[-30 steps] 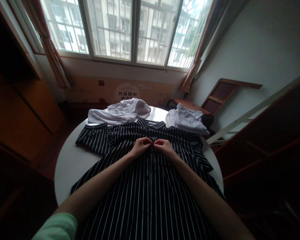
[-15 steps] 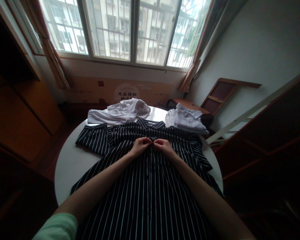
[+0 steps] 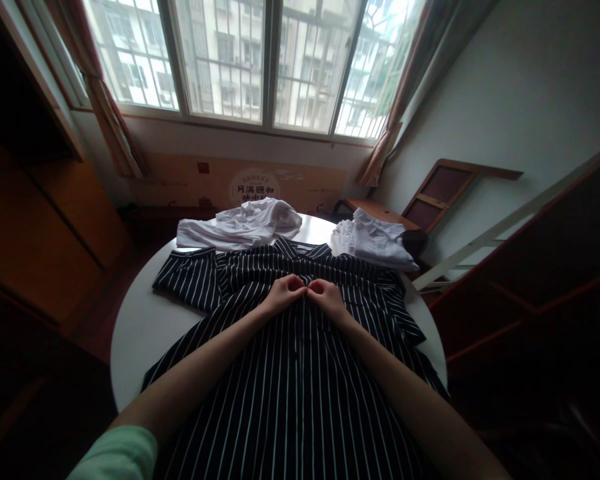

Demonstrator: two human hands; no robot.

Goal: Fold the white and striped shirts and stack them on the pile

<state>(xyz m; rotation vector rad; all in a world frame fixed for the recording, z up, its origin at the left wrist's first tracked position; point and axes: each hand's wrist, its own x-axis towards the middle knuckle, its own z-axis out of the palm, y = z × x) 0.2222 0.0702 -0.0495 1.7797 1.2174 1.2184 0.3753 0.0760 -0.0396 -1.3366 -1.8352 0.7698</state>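
Observation:
A black shirt with white stripes (image 3: pixel 290 387) lies spread front side up, its collar toward the window and its lower part reaching toward me. My left hand (image 3: pixel 286 293) and my right hand (image 3: pixel 327 297) meet at the front placket, below the collar. Both are closed in a pinch on the shirt's front, fingertips nearly touching. Whether a button sits between the fingers is too small to make out. The left sleeve in view lies folded out to the side on the table.
The shirt rests on a round white table (image 3: pixel 135 333). Along its far edge lie a loosely heaped white garment (image 3: pixel 240 225) and a folded white stack of clothes (image 3: pixel 373 240). Beyond stand a wooden chair (image 3: pixel 440 193) on the right and a barred window (image 3: pixel 265 67).
Both hands stay at the placket, with the fingers now curled slightly rounder and the fingertips a little closer together. The shirt and the other clothes lie as before.

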